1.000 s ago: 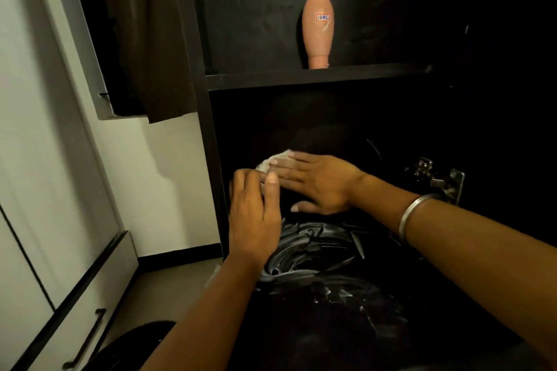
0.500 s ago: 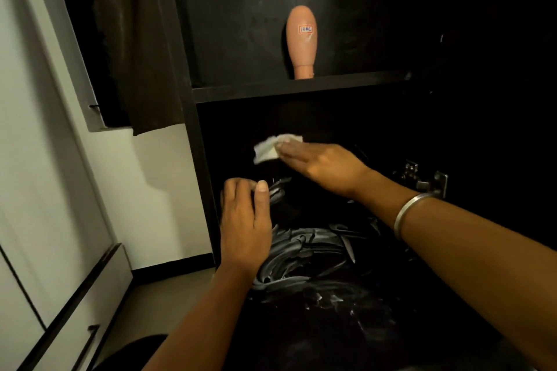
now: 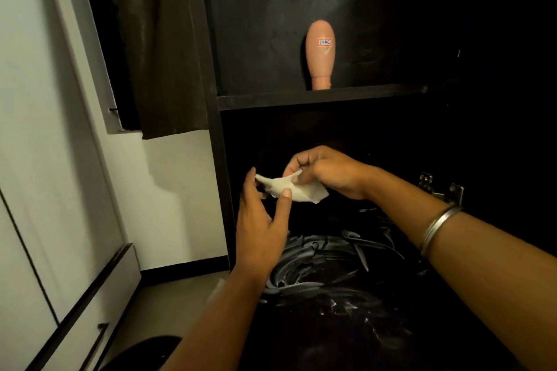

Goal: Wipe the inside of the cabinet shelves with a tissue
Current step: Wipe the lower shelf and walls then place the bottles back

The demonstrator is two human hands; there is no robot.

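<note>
Two hands lifted above a dusty, streaked black lower shelf (image 3: pixel 346 295), pinching a crumpled white tissue (image 3: pixel 294 188) between them: left hand (image 3: pixel 262 226) gripping its left end, right hand (image 3: pixel 328 173) curled around its top. Peach bottle (image 3: pixel 320 53) upright on upper shelf (image 3: pixel 316 96).

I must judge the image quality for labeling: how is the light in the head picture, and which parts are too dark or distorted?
Head view: light falls from the left, so the pale wall is bright; the cabinet's right interior sinks into black. The tissue, both hands and the peach bottle read clearly. Wide-angle bending tilts the cabinet post. The shelf stays dim.
</note>
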